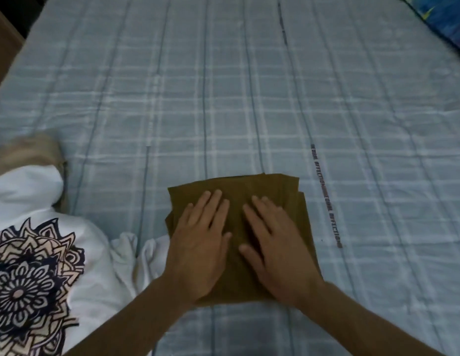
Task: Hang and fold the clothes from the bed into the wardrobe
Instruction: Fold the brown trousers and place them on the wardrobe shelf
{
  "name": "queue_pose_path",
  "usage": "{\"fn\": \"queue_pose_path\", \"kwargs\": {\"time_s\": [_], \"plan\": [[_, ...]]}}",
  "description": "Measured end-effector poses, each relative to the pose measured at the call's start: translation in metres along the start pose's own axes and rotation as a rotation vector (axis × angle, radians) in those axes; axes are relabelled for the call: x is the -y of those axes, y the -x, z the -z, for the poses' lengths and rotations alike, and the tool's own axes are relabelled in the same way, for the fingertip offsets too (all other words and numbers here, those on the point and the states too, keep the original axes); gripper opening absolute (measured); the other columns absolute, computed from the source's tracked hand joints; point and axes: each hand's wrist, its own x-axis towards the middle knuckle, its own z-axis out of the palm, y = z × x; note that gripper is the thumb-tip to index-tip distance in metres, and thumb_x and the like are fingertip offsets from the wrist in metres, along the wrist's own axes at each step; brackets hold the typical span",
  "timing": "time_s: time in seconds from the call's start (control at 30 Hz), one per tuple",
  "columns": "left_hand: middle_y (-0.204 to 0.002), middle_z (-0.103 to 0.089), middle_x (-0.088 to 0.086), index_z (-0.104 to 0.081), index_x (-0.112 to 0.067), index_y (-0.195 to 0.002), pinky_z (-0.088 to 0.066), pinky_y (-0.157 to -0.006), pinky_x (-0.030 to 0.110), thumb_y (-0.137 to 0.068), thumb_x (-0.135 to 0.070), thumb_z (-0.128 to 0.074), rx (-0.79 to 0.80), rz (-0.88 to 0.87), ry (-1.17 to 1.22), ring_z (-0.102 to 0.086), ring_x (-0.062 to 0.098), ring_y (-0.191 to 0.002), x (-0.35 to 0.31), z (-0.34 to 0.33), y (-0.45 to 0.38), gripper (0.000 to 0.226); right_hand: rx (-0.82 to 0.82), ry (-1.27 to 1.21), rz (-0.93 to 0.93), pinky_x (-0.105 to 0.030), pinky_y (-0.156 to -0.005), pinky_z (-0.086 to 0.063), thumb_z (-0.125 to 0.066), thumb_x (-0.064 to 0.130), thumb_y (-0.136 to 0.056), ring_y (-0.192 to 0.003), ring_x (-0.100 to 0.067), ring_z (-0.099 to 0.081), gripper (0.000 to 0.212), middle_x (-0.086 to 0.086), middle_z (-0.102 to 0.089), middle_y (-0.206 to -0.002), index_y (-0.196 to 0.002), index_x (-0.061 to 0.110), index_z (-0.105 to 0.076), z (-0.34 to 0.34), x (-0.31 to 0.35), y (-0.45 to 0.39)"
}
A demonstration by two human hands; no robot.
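Both the left hand (198, 242) and the right hand (277, 242) lie flat and open, palms pressing a folded olive-brown garment (239, 186) on the checked bed (223, 98), a white printed shirt (44, 253) just left.

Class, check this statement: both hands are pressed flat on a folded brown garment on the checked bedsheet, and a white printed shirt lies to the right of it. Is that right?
Not quite. In the head view the white printed shirt lies to the left of the folded brown garment, not the right. The rest holds: left hand and right hand press flat on it, on the checked bedsheet.
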Motion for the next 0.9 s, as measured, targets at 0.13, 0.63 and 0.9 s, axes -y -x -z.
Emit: {"fn": "queue_pose_path", "kwargs": {"time_s": [0.13,0.63,0.9], "plan": [[-0.166,-0.01,0.0,-0.019,-0.02,-0.157,-0.014,-0.122,0.048,-0.098,-0.053,-0.029,0.108,-0.054,-0.056,-0.008,0.018,-0.153,0.014,-0.028,-0.001,0.068,0.112,0.114,0.05,-0.051,-0.121,-0.017,-0.025,0.061,-0.098,-0.152,-0.017,0.003,0.07,0.0,0.001,-0.166,-0.157,0.026,-0.011,-0.027,-0.026,0.006],[-0.14,-0.055,0.006,-0.064,-0.02,-0.124,-0.048,-0.096,0.043,-0.083,-0.027,-0.069,-0.008,-0.309,-0.017,-0.053,0.028,-0.12,0.008,0.008,0.053,0.042,-0.172,-0.112,0.1,-0.044,-0.109,-0.042,-0.062,0.019,-0.093,-0.136,-0.028,-0.045,0.038,-0.011,-0.049,-0.145,-0.13,0.013,-0.061,-0.003,-0.028,0.046],[-0.116,-0.068,0.001,-0.071,-0.021,-0.096,-0.054,-0.081,0.035,-0.077,-0.039,-0.07,0.087,-0.43,-0.013,-0.066,0.024,-0.1,0.006,0.003,0.063,0.027,-0.127,-0.032,0.211,-0.028,-0.08,-0.043,-0.071,0.032,-0.085,-0.095,-0.019,-0.06,0.022,0.002,-0.063,-0.102,-0.101,0.017,-0.066,-0.017,-0.039,0.088]]}}
